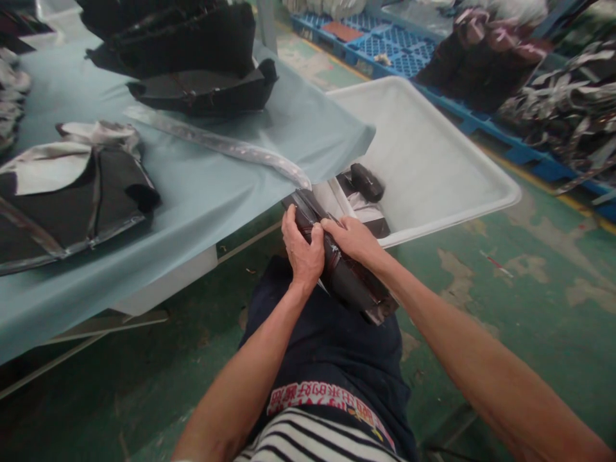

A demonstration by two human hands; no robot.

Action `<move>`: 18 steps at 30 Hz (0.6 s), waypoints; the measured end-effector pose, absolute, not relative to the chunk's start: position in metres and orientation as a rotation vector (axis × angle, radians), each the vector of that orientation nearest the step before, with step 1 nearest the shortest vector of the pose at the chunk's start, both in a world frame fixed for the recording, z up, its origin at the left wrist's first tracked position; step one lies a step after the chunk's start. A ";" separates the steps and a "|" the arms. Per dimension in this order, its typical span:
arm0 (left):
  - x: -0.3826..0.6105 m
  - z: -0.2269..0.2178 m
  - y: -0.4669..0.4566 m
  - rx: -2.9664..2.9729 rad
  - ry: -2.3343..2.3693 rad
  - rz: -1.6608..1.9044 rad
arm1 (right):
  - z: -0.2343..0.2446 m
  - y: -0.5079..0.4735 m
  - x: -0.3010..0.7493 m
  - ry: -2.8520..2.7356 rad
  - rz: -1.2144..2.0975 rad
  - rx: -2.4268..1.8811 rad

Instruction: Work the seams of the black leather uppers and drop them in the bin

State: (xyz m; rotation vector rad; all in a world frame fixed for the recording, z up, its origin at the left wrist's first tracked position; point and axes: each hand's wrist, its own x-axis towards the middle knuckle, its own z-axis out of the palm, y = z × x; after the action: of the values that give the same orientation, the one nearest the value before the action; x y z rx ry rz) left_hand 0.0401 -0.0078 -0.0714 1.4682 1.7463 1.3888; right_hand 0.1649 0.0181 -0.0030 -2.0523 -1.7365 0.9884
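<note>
I hold a dark, glossy folded piece (353, 285) over my lap, below the table's edge. My left hand (301, 249) is closed round its upper end, fingers wrapped over the top. My right hand (351, 239) grips the same piece just to the right, thumb pressed on it. A long silvery strip (226, 146) lies across the table and runs down to the top of the piece near my hands.
A table with pale blue cloth (202, 199) carries stacks of black cut pieces (192, 58) and black-and-white pieces (67, 186). A white plastic tub (433, 160) with dark parts (366, 181) stands right of the table. Blue pallets (385, 48) with piled goods lie behind, on a green floor.
</note>
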 end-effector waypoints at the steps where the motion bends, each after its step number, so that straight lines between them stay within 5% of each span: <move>1: 0.041 -0.072 -0.008 1.462 1.754 1.392 | -0.001 0.019 0.162 -1.765 0.974 -2.099; 18: 0.010 -0.024 0.013 1.784 2.054 0.965 | 0.006 0.013 0.157 -1.662 0.847 -2.121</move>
State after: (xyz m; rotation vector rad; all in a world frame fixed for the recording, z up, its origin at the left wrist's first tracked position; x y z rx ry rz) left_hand 0.0104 0.0130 -0.0243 1.7845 2.0539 0.9655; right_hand 0.1572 0.0126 0.0057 -2.1205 -1.6621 0.8474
